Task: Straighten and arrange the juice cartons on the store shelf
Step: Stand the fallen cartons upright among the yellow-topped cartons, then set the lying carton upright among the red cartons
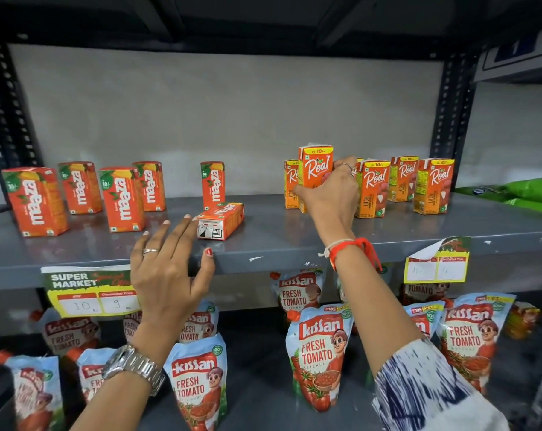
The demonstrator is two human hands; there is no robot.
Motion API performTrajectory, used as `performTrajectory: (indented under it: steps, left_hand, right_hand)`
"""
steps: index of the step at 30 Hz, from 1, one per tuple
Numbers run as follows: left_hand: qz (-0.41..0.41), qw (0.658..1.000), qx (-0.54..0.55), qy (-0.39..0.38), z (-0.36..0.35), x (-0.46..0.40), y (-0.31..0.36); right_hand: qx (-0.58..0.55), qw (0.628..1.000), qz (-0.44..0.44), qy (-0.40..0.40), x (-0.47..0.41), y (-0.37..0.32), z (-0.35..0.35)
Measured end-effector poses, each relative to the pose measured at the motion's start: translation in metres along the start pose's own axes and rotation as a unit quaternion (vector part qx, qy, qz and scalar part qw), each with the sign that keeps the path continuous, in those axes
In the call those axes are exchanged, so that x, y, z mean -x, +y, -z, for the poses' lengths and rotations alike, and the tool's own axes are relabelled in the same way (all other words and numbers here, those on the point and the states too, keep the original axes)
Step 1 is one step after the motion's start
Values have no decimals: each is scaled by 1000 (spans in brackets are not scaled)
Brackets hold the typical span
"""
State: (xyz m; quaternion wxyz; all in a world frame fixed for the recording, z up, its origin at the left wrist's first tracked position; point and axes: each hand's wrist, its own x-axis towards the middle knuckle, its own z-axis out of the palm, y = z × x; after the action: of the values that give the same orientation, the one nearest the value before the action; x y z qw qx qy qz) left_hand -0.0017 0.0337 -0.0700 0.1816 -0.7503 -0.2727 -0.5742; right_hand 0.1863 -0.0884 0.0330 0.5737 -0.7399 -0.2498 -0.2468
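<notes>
On the grey shelf (294,244), several red Maaza cartons (122,199) stand upright at the left. One Maaza carton (220,221) lies on its side near the front edge. My left hand (167,269) hovers open just left of this fallen carton, fingers spread. At the right stand several orange Real litchi cartons (433,185). My right hand (333,194) grips one Real carton (314,166), held slightly above the others in its group.
Dark perforated uprights (453,119) frame the shelf, with a grey back wall behind. Price tags (89,290) hang from the shelf's front edge. Kissan ketchup pouches (318,353) fill the shelf below. Green packets (524,192) lie at the far right.
</notes>
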Motion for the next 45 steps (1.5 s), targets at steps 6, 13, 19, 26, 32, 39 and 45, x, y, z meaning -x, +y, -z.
performTrajectory:
  steps: [6,13,19,26,32,39,45]
  left_hand:
    - [2,1000,2,3,0,-1,-1]
    - [5,1000,7,2,0,-1,0]
    - [8,1000,7,-15,1,-1,3]
    - [14,999,-22,-26,11,-5,-5]
    - [55,998,-27,-32,15,-4,-45]
    - [27,999,-30,-17,12,-1,-51]
    - [19,999,-25,1,13,2,-56]
  right_hand:
    - [39,998,-25,-52,-12,5,-17]
    - [46,992,-36,-111,-16,8,-23]
    - [54,988,-45,-134,-8,6,-16]
    - [48,992,119,15,29,-20,-11]
    - [110,974,138,-142,56,-64,-35]
    - [203,931,70,-294,64,-78,-63]
    - [202,904,24,-376,54,-85,-65]
